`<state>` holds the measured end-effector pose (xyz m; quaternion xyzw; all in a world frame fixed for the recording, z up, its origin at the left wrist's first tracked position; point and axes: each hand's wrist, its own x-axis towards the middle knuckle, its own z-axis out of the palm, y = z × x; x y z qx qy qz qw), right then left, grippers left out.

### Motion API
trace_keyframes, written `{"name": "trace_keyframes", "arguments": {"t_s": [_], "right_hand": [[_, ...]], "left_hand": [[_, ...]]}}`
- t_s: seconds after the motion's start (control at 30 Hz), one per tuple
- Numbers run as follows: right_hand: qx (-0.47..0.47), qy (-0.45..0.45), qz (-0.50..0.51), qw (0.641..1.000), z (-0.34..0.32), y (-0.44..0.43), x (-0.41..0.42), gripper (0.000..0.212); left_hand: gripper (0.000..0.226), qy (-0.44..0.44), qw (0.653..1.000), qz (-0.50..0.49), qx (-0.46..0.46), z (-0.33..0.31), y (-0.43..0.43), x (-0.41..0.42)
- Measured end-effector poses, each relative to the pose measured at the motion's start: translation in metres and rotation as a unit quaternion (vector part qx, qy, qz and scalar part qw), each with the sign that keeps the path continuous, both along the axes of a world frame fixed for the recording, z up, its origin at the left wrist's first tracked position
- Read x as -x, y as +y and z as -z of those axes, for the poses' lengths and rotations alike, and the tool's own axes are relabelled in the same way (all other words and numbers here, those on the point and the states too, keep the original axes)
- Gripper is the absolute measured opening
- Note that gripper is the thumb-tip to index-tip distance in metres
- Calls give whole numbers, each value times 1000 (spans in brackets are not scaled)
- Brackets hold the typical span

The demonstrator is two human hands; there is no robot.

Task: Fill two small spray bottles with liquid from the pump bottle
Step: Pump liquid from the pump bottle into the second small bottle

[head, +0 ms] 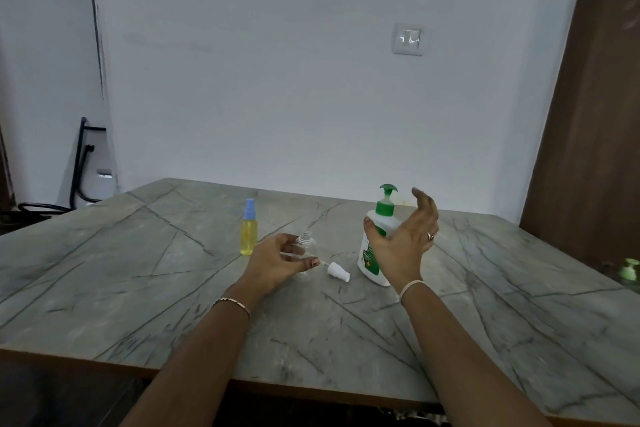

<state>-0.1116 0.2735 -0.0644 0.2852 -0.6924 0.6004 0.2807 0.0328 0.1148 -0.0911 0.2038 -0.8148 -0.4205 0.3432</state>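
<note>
At the middle of the worktop (156,288), your left hand (273,260) curls its fingers and thumb round the empty bottle (308,244), which stands upright with its threaded neck bare. Its spray head (338,270) lies on its side just right of it. Your right hand (405,243) is spread at the pump bottle (386,218): the thumb lies across the white body and the fingers are raised and uncurled beside the green pump, so it grips nothing. The full bottle (249,230), yellow with a blue cap, stands just left of your left hand and apart from it. Judged from this layout, one bottle is done and the second fill is the step in hand. The next move calls for you to bring the open neck under the pump spout and steady both with your hands. The neck looks narrow, so press the pump slowly to limit spillage. Refit the spray head once the bottle is filled.
</note>
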Motion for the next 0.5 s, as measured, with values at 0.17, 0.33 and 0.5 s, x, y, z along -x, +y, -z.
{"name": "trace_keyframes", "arguments": {"t_s": [0.17, 0.33, 0.5], "right_hand": [[-6, -132, -160, 978, 4, -1, 20, 99], [29, -238, -278, 930, 10, -3, 34, 92], [25, -328, -330, 885, 19, -4, 37, 54]], "left_hand": [[61, -3, 1000, 7, -4, -1, 0, 4], [60, -5, 1000, 15, -15, -2, 1, 6], [57, -19, 1000, 13, -21, -4, 3, 8]]}}
